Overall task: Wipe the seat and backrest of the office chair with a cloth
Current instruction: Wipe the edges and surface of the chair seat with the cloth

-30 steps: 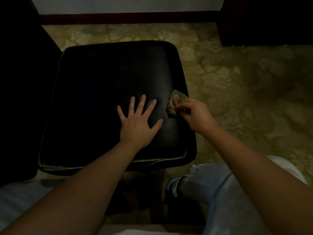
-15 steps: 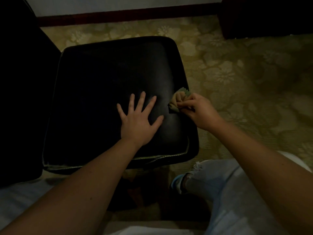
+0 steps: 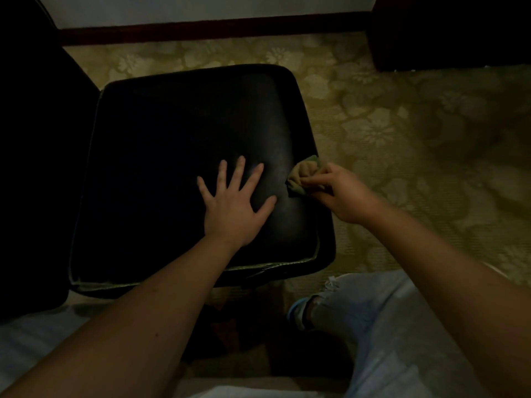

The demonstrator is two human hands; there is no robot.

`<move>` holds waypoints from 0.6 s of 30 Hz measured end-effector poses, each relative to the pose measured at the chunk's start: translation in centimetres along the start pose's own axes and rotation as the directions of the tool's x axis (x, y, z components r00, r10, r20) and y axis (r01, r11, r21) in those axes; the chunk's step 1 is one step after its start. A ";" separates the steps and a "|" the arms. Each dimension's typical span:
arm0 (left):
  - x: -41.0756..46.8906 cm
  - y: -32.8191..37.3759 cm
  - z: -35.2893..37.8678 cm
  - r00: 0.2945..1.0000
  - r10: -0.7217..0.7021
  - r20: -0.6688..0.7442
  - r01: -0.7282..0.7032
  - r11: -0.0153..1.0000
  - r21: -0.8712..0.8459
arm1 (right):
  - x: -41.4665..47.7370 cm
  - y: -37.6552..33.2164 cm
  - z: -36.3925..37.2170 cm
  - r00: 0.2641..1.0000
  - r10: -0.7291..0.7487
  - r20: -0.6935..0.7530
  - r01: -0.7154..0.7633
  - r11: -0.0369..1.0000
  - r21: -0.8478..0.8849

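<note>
The black leather seat [image 3: 178, 156] of the office chair fills the middle of the head view. Its dark backrest [image 3: 31, 168] rises at the left edge, mostly lost in shadow. My left hand [image 3: 232, 208] lies flat on the seat's right half with fingers spread. My right hand [image 3: 339, 193] grips a bunched greenish cloth [image 3: 301, 175] and holds it against the seat's right edge.
Patterned beige carpet [image 3: 402, 139] spreads to the right and behind the chair. A dark wooden skirting board [image 3: 212, 28] runs along the wall at the top. Dark furniture [image 3: 454, 30] stands at the top right. My knee in light jeans [image 3: 382, 320] is below the seat's front right corner.
My right hand with the cloth has shifted slightly along the seat's right edge, and the cloth is more bunched. The left hand stays flat in the same spot.
</note>
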State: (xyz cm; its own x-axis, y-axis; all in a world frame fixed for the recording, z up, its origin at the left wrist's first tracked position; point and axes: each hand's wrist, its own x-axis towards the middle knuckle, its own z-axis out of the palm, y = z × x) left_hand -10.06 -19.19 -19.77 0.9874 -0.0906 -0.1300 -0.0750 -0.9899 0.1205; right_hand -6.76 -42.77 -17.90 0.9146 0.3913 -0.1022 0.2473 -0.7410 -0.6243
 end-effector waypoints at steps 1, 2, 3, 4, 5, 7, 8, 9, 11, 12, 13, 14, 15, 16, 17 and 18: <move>0.0 0.0 0.0 1.000 0.000 -0.001 0.000 1.000 0.003 | -0.4 0.0 0.0 1.000 -0.018 0.025 0.018 1.000 -0.009; 0.0 0.0 0.0 1.000 0.001 -0.004 -0.001 1.000 0.007 | -0.9 0.1 0.0 0.998 -0.033 0.045 0.033 0.999 -0.010; 0.0 0.0 0.1 1.000 0.002 -0.005 -0.002 1.000 0.010 | -1.2 0.1 0.0 0.997 -0.041 0.058 0.042 0.999 -0.010; 0.0 -0.1 0.1 1.000 0.002 -0.006 -0.002 1.000 0.011 | -1.4 0.2 0.0 0.997 -0.041 0.064 0.042 0.999 -0.014; 0.0 -0.2 0.2 1.000 0.002 -0.007 -0.001 1.000 0.008 | -1.4 0.4 0.1 0.997 -0.039 0.062 0.040 0.999 -0.021; 0.0 -0.2 0.2 1.000 0.001 -0.009 -0.001 1.000 0.002 | -1.0 0.9 0.2 0.999 -0.031 0.026 0.032 0.999 -0.033; 0.0 -0.1 0.2 1.000 0.000 -0.008 0.000 1.000 0.000 | -0.8 1.0 0.3 1.000 -0.014 -0.005 0.014 0.999 -0.029; 0.0 -0.1 0.1 1.000 -0.001 -0.006 0.001 1.000 -0.003 | -0.5 1.1 0.4 0.999 0.012 -0.043 -0.013 1.000 -0.016; 0.1 0.1 0.0 1.000 -0.006 -0.007 0.006 1.000 -0.009 | -0.3 1.1 0.8 0.992 0.058 -0.113 -0.056 0.998 0.024; 0.2 0.1 0.0 1.000 -0.008 -0.010 0.008 1.000 -0.010 | -0.4 0.9 1.0 0.988 0.071 -0.134 -0.067 0.997 0.034; 0.2 0.2 0.0 1.000 -0.011 -0.011 0.011 1.000 -0.011 | -0.6 0.7 1.4 0.986 0.074 -0.147 -0.069 0.997 0.034; 0.3 0.3 0.0 1.000 -0.014 -0.012 0.014 1.000 -0.012 | -0.9 0.3 1.7 0.986 0.065 -0.156 -0.062 0.998 0.021; 0.3 0.3 0.0 1.000 -0.017 -0.015 0.017 1.000 -0.011 | -1.2 0.0 2.0 0.985 0.042 -0.166 -0.043 0.999 0.001; 0.3 0.3 0.0 1.000 -0.019 -0.017 0.018 1.000 -0.008 | -1.6 -0.3 2.3 0.985 0.015 -0.174 -0.019 1.000 -0.024; 0.2 0.3 0.0 1.000 -0.020 -0.015 0.019 1.000 -0.005 | -2.0 -0.5 2.5 0.985 -0.010 -0.175 0.002 0.999 -0.042; 0.2 0.3 0.0 1.000 -0.019 -0.012 0.019 1.000 -0.003 | -2.4 -0.8 2.6 0.985 -0.028 -0.168 0.020 0.998 -0.051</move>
State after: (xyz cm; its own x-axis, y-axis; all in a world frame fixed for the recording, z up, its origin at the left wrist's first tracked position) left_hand -9.86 -19.53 -19.74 0.9903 -0.0702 -0.1201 -0.0555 -0.9911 0.1214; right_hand -9.94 -41.70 -19.21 0.9480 0.3147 0.0467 0.2812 -0.7603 -0.5856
